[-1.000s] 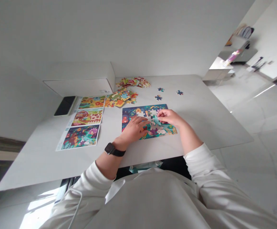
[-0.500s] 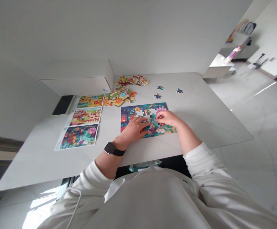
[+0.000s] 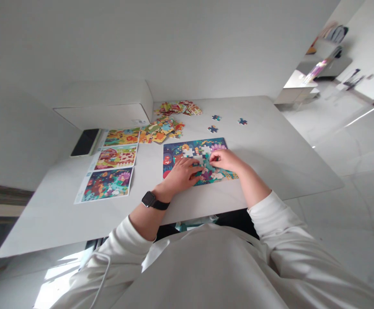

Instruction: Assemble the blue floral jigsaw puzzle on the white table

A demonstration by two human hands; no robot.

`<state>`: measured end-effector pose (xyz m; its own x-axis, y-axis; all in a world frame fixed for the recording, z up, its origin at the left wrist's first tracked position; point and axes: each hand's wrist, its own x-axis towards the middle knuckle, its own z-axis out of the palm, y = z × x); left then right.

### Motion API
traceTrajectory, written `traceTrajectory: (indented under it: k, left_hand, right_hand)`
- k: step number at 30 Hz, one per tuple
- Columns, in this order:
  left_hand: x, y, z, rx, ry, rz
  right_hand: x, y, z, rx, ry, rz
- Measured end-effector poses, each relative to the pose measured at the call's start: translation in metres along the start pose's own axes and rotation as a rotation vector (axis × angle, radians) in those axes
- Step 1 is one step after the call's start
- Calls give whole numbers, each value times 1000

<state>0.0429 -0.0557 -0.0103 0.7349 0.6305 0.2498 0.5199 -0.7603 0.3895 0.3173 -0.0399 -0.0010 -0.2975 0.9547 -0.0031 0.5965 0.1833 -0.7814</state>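
Observation:
A partly assembled colourful jigsaw puzzle (image 3: 177,151) lies on the white table (image 3: 270,154) in front of me, with a few white gaps near its top. My left hand (image 3: 183,174) rests flat on the puzzle's lower middle, fingers stretched out, a black watch (image 3: 148,199) on the wrist. My right hand (image 3: 224,159) sits just to its right on the puzzle, fingers curled in a pinch over a piece I cannot make out clearly.
Three loose blue pieces (image 3: 212,128) lie beyond the puzzle. Piles of loose pieces (image 3: 162,128) sit at the back beside a white box (image 3: 106,107). A sheet of three reference pictures (image 3: 113,165) and a dark phone (image 3: 84,142) lie to the left.
My right hand has drawn slightly left and down onto the puzzle, closer to my left hand. The left hand has barely moved.

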Motion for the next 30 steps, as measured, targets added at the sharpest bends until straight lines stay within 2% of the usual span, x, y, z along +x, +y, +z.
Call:
traceTrajectory:
  k: [10, 30]
  left_hand:
    - [-1, 2, 0, 3, -3, -8]
    - [0, 4, 1, 38, -2, -9]
  right_hand:
    - [1, 9, 4, -78, 24, -36]
    - [0, -3, 6, -198, 62, 205]
